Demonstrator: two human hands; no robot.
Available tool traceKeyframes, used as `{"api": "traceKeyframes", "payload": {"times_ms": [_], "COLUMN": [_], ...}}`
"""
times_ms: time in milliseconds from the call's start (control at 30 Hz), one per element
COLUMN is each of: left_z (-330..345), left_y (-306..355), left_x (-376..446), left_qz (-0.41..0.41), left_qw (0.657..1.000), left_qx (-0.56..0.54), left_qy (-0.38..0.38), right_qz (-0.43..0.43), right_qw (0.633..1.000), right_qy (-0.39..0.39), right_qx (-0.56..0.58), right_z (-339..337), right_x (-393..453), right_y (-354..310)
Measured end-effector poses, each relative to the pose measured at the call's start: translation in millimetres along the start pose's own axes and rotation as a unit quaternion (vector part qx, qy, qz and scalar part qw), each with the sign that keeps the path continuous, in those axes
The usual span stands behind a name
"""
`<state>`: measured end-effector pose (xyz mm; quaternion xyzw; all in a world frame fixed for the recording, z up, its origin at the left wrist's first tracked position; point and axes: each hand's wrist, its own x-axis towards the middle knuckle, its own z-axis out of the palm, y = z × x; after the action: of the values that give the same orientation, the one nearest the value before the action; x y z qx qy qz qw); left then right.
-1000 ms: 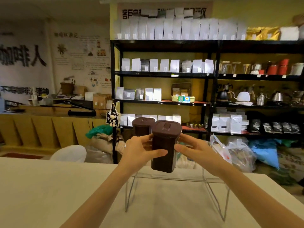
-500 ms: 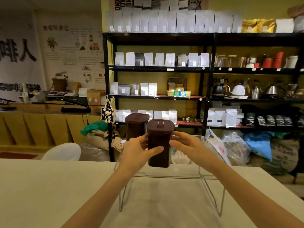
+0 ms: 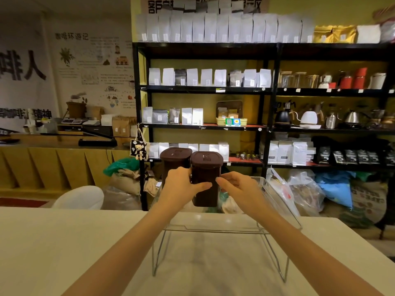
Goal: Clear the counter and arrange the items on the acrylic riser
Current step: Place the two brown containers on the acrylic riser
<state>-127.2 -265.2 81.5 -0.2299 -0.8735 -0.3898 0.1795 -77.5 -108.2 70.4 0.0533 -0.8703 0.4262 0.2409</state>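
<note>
A clear acrylic riser (image 3: 224, 228) stands on the white counter (image 3: 53, 242). Two dark brown lidded canisters are at the riser's far side. The left canister (image 3: 174, 160) stands upright behind my left hand. The right canister (image 3: 205, 178) is held between both hands: my left hand (image 3: 181, 189) wraps its left side, and my right hand (image 3: 239, 189) touches its right side with the fingertips. Its base sits on or just above the riser's top; I cannot tell which.
Behind the counter, black shelving (image 3: 267, 90) holds white bags, kettles and jars. Sacks and plastic bags (image 3: 303, 191) lie on the floor below. A white chair back (image 3: 81, 198) shows past the counter's far edge on the left.
The held canister has moved away from me and lower, from tilted above the riser to upright beside the other canister. My view has shifted closer.
</note>
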Motion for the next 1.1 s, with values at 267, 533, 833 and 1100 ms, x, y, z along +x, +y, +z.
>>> {"api": "traceKeyframes", "payload": {"times_ms": [267,533,833,1100], "left_z": [10.0,19.4,30.8,25.6], "left_y": [-0.9,-3.6,1.1,7.7], "left_x": [7.5,11.5,13.5,8.4], "left_qz": [-0.018,-0.037,-0.056,-0.028], "left_qw": [1.0,0.998,0.995,0.979], "left_qx": [-0.001,0.019,0.054,0.195], "left_qy": [0.01,0.04,0.07,0.056], "right_qz": [0.026,0.033,0.035,0.003], "right_qw": [0.999,0.993,0.991,0.96], "right_qy": [-0.045,-0.098,-0.11,-0.126], "right_qx": [-0.014,-0.048,-0.071,-0.248], "right_z": [6.7,11.3,15.0,1.0], "right_x": [-1.6,0.0,1.1,-8.4], "right_y": [4.4,8.4,11.4,1.6]}}
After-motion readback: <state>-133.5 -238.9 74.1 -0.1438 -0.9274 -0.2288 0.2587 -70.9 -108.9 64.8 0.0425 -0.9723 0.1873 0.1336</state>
